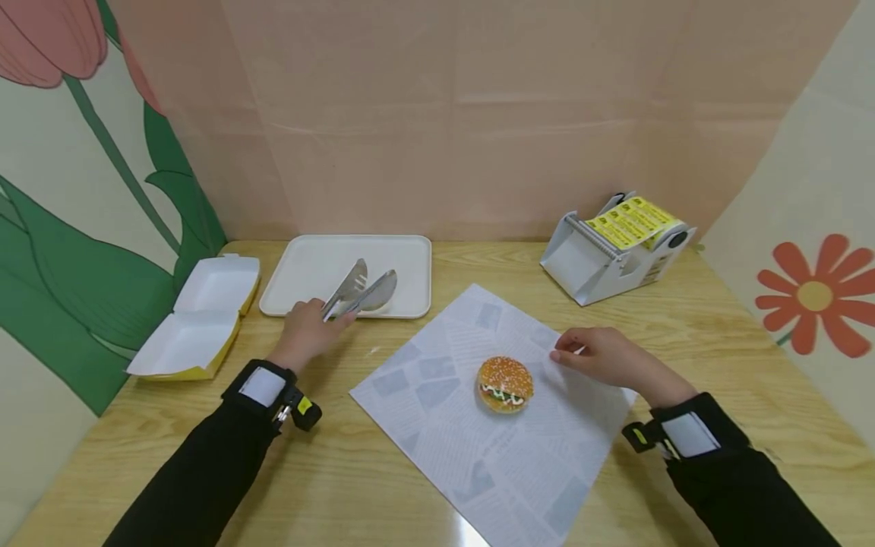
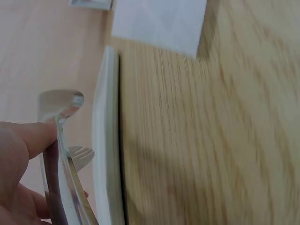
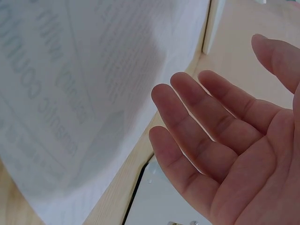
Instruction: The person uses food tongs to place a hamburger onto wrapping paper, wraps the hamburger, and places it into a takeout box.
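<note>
My left hand [image 1: 307, 330] grips a pair of metal serving tongs [image 1: 372, 295], one end slotted like a fork and the other like a spoon. The tongs reach over the front edge of a white tray [image 1: 294, 266]; in the left wrist view the thumb presses on one arm of the tongs [image 2: 61, 178]. A sesame-bun burger [image 1: 506, 386] sits near the middle of a newspaper-print wrapping sheet [image 1: 437, 414]. Over the sheet's right side hovers my right hand [image 1: 601, 357]. In the right wrist view its fingers [image 3: 201, 117] are spread and loosely bent, with nothing in them.
At the left stands an opened takeaway box [image 1: 187, 338], white inside and yellow outside. A white label dispenser [image 1: 588, 266] with a roll of yellow labels [image 1: 629, 222] is at the back right. A pinkish backdrop [image 1: 451, 121] closes off the table's [image 1: 328, 471] far side.
</note>
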`<action>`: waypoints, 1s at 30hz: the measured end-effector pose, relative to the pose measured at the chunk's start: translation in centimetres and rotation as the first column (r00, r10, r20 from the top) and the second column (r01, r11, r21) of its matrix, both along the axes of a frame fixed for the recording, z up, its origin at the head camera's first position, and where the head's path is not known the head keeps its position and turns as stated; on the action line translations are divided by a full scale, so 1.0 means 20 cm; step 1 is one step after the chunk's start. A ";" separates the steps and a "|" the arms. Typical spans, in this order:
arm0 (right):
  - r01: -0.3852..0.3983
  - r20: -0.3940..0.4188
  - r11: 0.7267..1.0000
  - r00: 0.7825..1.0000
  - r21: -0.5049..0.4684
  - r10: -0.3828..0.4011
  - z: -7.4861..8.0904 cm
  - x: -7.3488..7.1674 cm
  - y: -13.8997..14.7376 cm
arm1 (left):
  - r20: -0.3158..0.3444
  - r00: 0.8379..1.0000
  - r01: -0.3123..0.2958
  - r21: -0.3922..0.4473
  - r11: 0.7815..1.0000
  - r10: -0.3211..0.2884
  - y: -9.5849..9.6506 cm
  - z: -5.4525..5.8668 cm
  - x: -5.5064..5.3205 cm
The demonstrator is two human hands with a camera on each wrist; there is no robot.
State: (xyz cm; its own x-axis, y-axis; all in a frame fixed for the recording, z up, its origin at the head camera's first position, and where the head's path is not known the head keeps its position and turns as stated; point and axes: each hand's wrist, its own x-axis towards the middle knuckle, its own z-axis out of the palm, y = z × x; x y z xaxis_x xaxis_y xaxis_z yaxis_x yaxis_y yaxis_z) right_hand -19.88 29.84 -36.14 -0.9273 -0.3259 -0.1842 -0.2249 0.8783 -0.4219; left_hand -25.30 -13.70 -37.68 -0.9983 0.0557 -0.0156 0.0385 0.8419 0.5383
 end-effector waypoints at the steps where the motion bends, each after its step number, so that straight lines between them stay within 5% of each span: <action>1: 0.001 0.002 1.000 1.000 -0.001 -0.001 0.00 0.00 0.00 | 0.001 1.000 -0.016 -0.016 1.000 0.016 -0.02 -0.01 -0.01; 10: 0.004 0.003 1.000 1.000 -0.005 -0.004 0.00 -0.01 -0.02 | 0.041 0.989 -0.142 -0.049 0.989 0.144 -0.13 -0.04 -0.04; 21: 0.011 0.012 1.000 1.000 -0.004 -0.011 -0.01 -0.03 -0.05 | 0.037 0.983 -0.178 -0.055 0.983 0.180 -0.15 -0.04 -0.03; 26: -0.014 -0.018 1.000 1.000 0.001 0.014 -0.01 -0.05 -0.05 | -0.056 0.985 -0.163 -0.052 0.985 0.160 -0.09 0.00 -0.02; 30: -0.044 -0.047 0.999 0.998 0.018 0.045 -0.01 -0.10 -0.06 | -0.162 0.985 -0.063 -0.059 0.996 0.053 0.05 0.07 -0.04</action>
State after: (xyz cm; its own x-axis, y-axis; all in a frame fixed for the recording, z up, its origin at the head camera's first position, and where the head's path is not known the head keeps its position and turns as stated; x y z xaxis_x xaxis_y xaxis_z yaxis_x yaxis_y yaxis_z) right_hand -21.98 28.69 -36.33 -0.9198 -0.3641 -0.1460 -0.2833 0.8740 -0.3947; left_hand -26.19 -12.78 -36.24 -0.9896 0.0016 0.1435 0.0702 0.8778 0.4739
